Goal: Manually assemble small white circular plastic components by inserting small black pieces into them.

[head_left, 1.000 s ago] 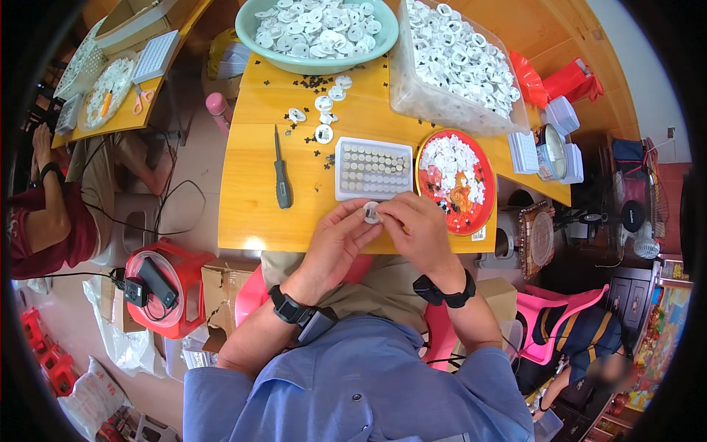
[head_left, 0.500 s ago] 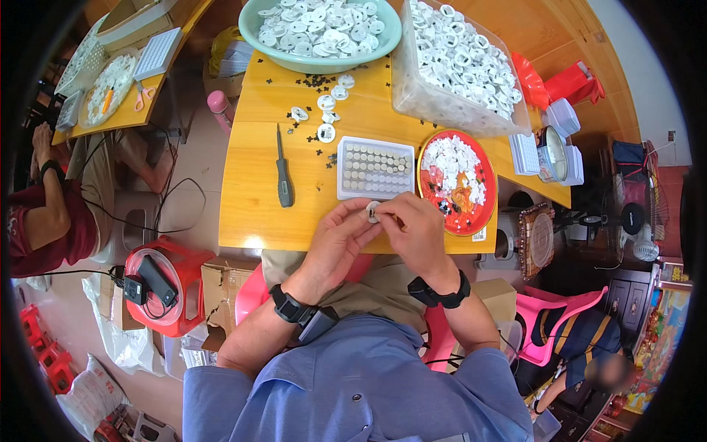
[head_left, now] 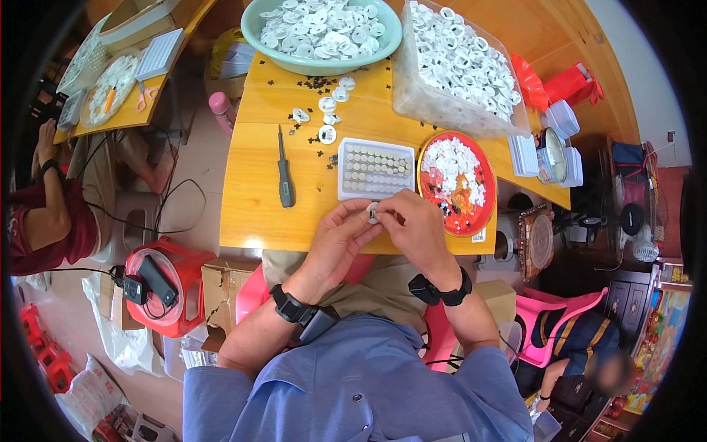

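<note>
1. The disc is a small round white part, pinched between both hands at the near edge of the worktop, just near of the grid tray.
2. It looks like light, stiff plastic, smooth enough to slip; being so small, it is best taken by its rim between thumb and fingertip.
3. The left hand has its fingers nearly closed, their tips on the disc's left side.
4. The right hand curls over from the right, its fingers close together and meeting the disc; its exact grip is partly hidden, so it may only be steadying the part.
5. To the right sits a red plate of white pieces; a screwdriver lies to the left.
6. Farther off stand a green bowl and a clear tub, both full of like discs.
</note>
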Action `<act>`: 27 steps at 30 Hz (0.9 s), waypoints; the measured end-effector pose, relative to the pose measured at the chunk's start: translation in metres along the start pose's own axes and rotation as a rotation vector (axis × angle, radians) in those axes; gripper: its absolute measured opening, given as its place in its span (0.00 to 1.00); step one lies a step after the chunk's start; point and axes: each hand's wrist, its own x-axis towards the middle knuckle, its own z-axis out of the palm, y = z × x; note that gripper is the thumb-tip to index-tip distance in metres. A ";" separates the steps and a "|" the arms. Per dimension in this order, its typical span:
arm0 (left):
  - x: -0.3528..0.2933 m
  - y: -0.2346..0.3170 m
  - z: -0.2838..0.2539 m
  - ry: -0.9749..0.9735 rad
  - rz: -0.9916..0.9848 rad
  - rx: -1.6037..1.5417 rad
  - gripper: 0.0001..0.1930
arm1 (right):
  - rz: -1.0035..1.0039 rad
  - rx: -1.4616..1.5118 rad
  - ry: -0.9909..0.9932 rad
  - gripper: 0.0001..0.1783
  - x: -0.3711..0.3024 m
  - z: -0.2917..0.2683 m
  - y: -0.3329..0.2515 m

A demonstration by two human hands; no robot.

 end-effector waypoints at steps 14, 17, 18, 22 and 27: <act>0.001 0.000 0.000 0.005 0.003 -0.023 0.11 | -0.373 -0.247 -0.047 0.16 0.026 0.000 0.013; 0.000 0.000 0.002 0.008 -0.009 -0.016 0.11 | -0.337 -0.255 -0.003 0.15 0.025 -0.006 0.014; 0.000 0.001 0.003 0.007 -0.012 -0.016 0.11 | -0.308 -0.230 0.044 0.14 0.024 -0.008 0.014; -0.002 0.003 0.006 0.029 -0.016 -0.013 0.11 | -0.233 -0.173 0.078 0.10 0.028 -0.004 0.024; -0.001 0.002 0.004 0.020 -0.016 -0.028 0.11 | -0.212 -0.133 0.035 0.06 0.031 0.000 0.026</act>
